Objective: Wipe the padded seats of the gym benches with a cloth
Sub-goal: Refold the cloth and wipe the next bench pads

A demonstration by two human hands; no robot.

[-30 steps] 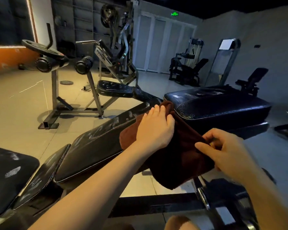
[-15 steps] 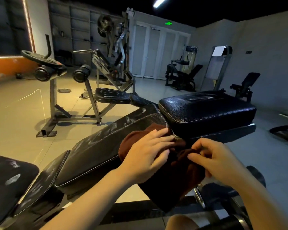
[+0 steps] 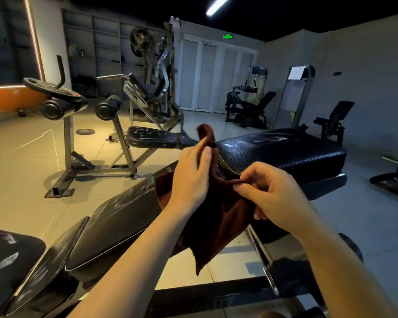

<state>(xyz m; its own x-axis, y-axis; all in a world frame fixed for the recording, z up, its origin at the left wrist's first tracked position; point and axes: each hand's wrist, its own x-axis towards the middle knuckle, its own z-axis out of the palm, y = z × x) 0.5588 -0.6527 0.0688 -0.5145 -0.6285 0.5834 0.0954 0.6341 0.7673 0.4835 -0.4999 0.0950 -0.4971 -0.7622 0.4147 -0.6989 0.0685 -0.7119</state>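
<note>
So there's one cloth (image 3: 218, 223), dark brown, and it's up in the air between both hands, not lying on any pad. Its long axis runs pretty much top to bottom: one corner sticks up past the left hand (image 3: 191, 180) and the opposite corner hangs down to a point below both wrists, so it's basically dangling like a diamond. The left hand's fingers (image 3: 206, 157) are curled round the upper part of it, thumb side toward the camera. The right hand (image 3: 274, 196) pinches the top edge between thumb and forefinger, the other fingers loosely curled under. The edge is stretched roughly level between the two grips. Right behind the cloth is a long angled pad (image 3: 115, 216) running from lower left up toward the middle, with chalky smears on it, and a flat pad (image 3: 285, 150) beyond on the right, almost touching it end to end. Another smeared pad (image 3: 7, 258) sits at the bottom left corner. Further back there's one more bench (image 3: 152, 137) on a steel frame, with two roller pads, plus machines along the far wall and a weight plate (image 3: 85, 131) on the floor.
</note>
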